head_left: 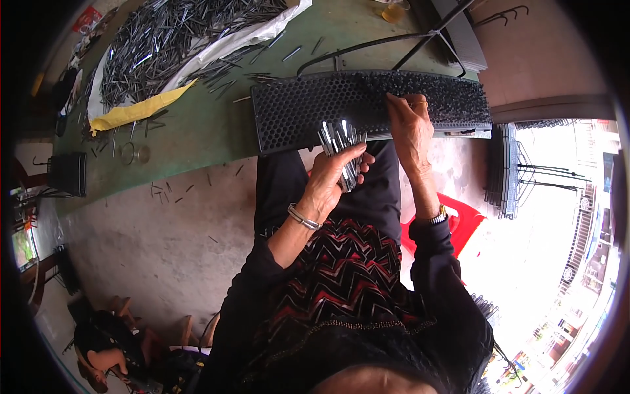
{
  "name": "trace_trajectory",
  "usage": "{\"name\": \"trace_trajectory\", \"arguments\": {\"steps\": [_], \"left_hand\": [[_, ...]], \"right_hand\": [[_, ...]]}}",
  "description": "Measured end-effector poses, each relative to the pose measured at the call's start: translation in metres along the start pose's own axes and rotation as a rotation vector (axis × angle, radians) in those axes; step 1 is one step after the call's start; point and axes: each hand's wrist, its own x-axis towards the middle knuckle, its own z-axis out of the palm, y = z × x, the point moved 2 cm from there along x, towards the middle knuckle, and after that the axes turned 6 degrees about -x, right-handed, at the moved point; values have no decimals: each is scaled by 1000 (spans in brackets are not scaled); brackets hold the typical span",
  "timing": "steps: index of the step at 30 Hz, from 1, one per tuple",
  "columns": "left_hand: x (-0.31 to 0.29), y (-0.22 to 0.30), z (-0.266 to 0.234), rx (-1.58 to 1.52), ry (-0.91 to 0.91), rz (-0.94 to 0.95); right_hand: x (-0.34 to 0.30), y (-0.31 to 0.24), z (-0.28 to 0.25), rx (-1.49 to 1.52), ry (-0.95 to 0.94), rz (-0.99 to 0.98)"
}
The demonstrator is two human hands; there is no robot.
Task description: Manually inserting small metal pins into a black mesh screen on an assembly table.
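Note:
In my left hand [326, 176], closed below the rack's near edge, is a bundle of thin shiny metal rods [341, 136], their ends sticking up past the thumb. A long black rack [289, 111] full of round holes lies across in front of me. Its right part is densely filled with dark rod ends, while open holes show on the left. My right hand [413, 138] is over the middle of the rack, thumb and fingers pinched together at the border of the filled part. Whatever sits between those fingertips is hidden.
A green table [203, 141] bears a large heap of dark rods [164, 49] on a white and yellow sheet. Loose rods and a small glass [134, 153] lie nearby. Bent black bars rise behind the rack. A red stool [462, 226] stands at right; another person [108, 351] is lower left.

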Motion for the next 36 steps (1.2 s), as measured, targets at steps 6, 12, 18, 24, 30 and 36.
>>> {"name": "trace_trajectory", "arguments": {"steps": [6,12,18,24,30,36], "left_hand": [[-5,3,-1,171,-13,44],[-10,5,7,236,18,18],[-7,13,10,235,17,76],[-1,13,1,-51,7,33],[7,2,-1,-229,-85,-54],[5,7,-3,-253,-89,-78]], "right_hand": [[-15,-2,-20,484,-406,127],[-12,-17,-33,746,-831,298],[-10,-10,-24,815,-806,256],[8,-23,-27,705,-299,306],[33,-28,13,550,22,192],[39,-21,44,313,152,-29]]}}
